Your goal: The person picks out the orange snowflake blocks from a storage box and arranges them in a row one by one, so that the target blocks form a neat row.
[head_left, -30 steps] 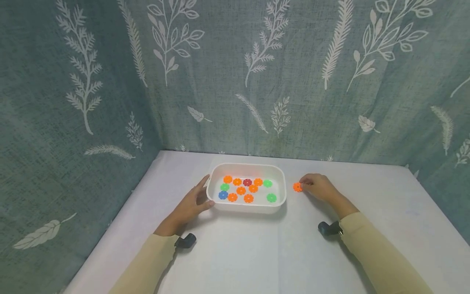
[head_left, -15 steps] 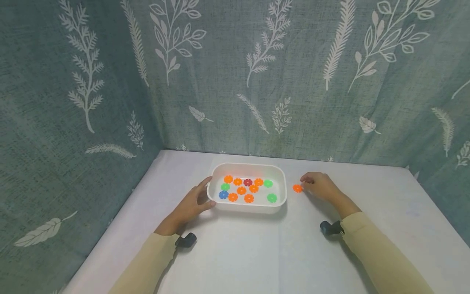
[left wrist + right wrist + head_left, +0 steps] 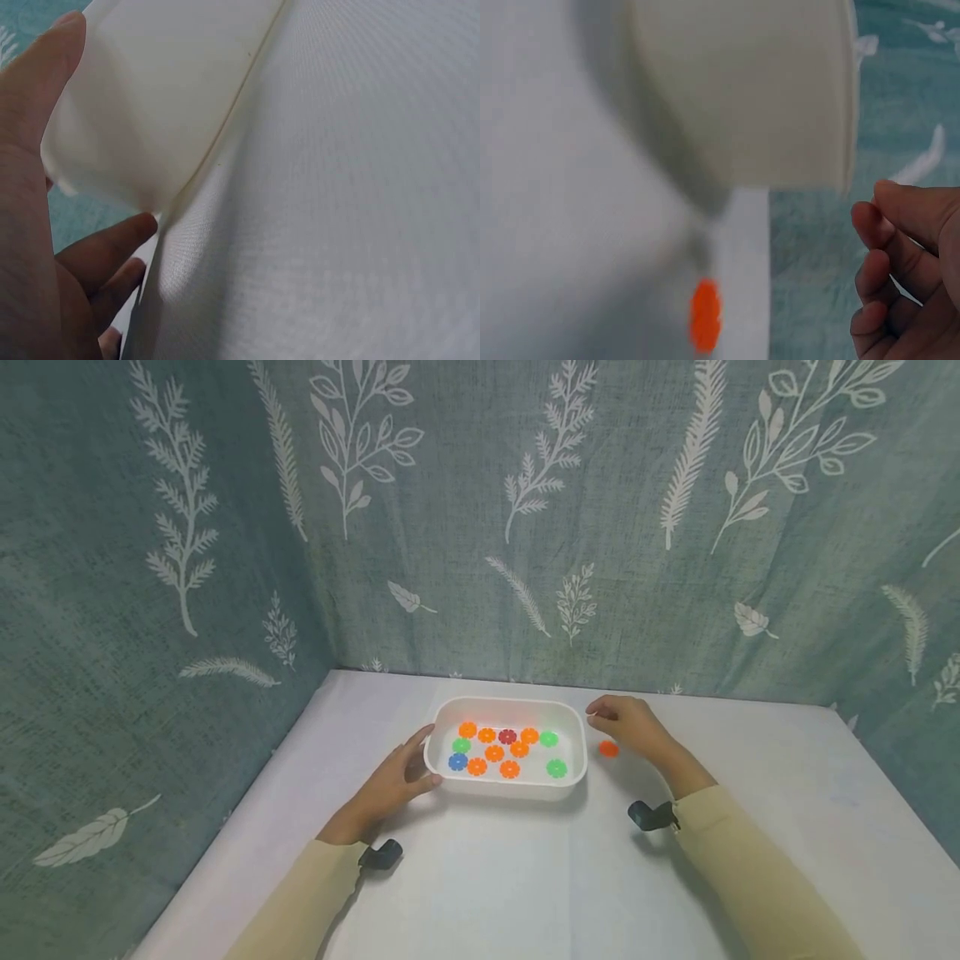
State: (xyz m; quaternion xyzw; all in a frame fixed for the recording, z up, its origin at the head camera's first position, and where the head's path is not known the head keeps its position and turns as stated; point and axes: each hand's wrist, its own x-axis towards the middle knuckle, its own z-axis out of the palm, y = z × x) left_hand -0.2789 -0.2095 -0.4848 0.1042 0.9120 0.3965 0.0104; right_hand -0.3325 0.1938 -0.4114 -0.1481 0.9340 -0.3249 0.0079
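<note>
A white plastic tub [image 3: 506, 787] stands on the table with several small flower-shaped discs lying flat inside: orange ones [image 3: 494, 753], green ones [image 3: 557, 768], a blue one [image 3: 458, 762] and a red one [image 3: 507, 737]. My left hand [image 3: 393, 781] holds the tub's left end, its thumb at the near corner and fingers along the side; in the left wrist view, fingertips touch the tub wall [image 3: 165, 97]. Just off the right end hovers my right hand [image 3: 630, 724], fingers loosely bent with nothing seen between them. Below it, one orange disc [image 3: 608, 749] lies on the table.
A white cloth [image 3: 495, 877] covers the table. Green curtains [image 3: 465, 527] with white leaf prints rise along the back and left side. Dark wrist cameras [image 3: 381, 855] stick out from both sleeves.
My right hand has let go of the orange disc, which now lies flat on the table, and has moved left toward the tub. The left hand stays at the tub's end.
</note>
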